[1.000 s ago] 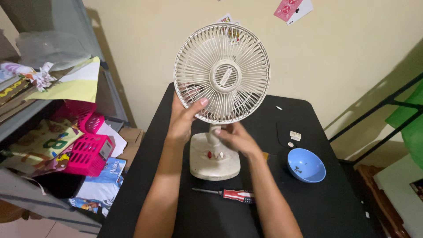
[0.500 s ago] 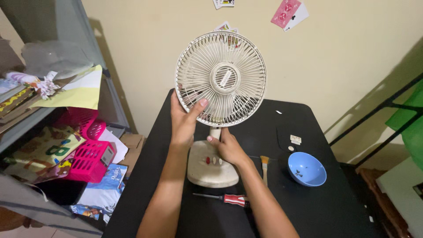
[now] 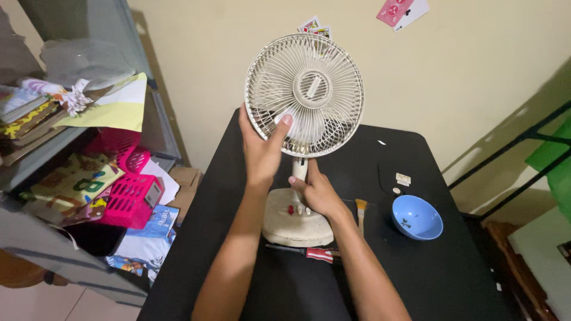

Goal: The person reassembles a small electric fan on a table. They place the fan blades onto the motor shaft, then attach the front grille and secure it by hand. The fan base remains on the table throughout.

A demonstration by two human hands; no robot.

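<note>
Head view shows a small white fan [image 3: 304, 95] standing up near the middle of the black desk [image 3: 416, 279]. The left hand [image 3: 262, 148] is wrapped around the left side of the round cage, thumb pressed on the front. The right hand [image 3: 315, 191] squeezes the thin neck just above the base. A red screwdriver [image 3: 312, 254] lies by the front of the base. A blue bowl [image 3: 417, 217] sits toward the right edge, with a little brush [image 3: 360, 211] between it and the fan.
</note>
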